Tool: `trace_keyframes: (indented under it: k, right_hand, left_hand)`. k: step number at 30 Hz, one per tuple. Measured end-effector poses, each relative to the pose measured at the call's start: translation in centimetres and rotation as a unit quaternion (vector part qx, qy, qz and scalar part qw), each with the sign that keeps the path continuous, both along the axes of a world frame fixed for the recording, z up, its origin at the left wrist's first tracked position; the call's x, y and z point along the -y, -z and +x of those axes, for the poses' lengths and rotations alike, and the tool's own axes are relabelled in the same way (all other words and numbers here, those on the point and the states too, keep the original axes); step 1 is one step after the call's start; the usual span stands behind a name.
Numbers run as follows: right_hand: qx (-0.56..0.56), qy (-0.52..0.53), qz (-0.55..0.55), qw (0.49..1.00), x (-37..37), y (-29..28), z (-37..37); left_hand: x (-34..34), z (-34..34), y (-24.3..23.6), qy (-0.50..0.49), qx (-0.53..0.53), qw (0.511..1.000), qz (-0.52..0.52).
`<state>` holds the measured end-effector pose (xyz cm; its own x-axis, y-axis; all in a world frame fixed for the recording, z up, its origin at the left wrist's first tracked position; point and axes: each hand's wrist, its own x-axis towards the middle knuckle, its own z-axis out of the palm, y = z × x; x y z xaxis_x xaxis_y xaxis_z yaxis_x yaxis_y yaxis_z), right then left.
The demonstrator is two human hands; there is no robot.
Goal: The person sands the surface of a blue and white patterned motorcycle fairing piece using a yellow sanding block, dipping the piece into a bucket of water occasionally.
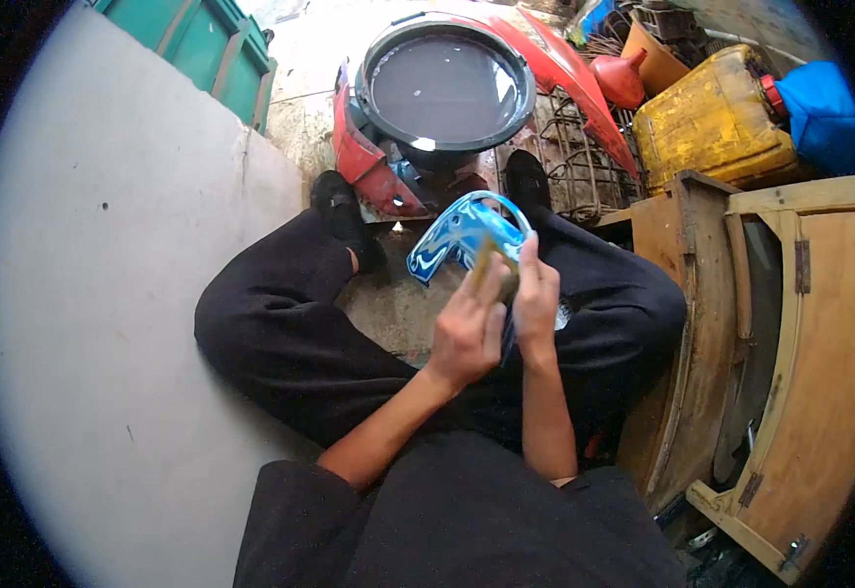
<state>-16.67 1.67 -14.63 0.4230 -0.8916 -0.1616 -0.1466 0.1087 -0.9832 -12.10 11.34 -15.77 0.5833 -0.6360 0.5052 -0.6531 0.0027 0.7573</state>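
Observation:
A glossy blue curved plastic panel (pixel 459 231) with white streaks is held up between my knees. My right hand (pixel 537 294) is closed round its right edge, fingers pointing up. From the lower left, my left hand (pixel 469 328) pinches a small yellowish-brown pad (pixel 487 263) against or close to the panel's lower part. That pad and the fingertips are smeared by motion, so its exact kind is unclear. The lower end of the panel is partly hidden behind my hands.
Beyond my feet stands a round black tub (pixel 447 88) of dark water. Red plastic panels (pixel 565 78) lean about it. A dirty yellow jerrycan (pixel 712 122), a red funnel (pixel 621 78) and a wooden cabinet (pixel 820 343) line the right; a white wall (pixel 133 255) bounds the left.

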Motion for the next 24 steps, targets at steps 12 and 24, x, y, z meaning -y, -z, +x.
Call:
trace_keyframes:
  k: [12,24]
  right_hand:
    - [-0.067,-0.075,0.036,0.994,0.5,0.8,-1.0]
    - [-0.075,-0.063,-0.004,0.995,-0.1,1.5,-0.3]
  left_hand:
    - [0.0,1.9,0.3,-0.03,-0.194,0.971,0.133]
    - [0.2,2.5,2.4,-0.038,-0.24,0.956,0.164]
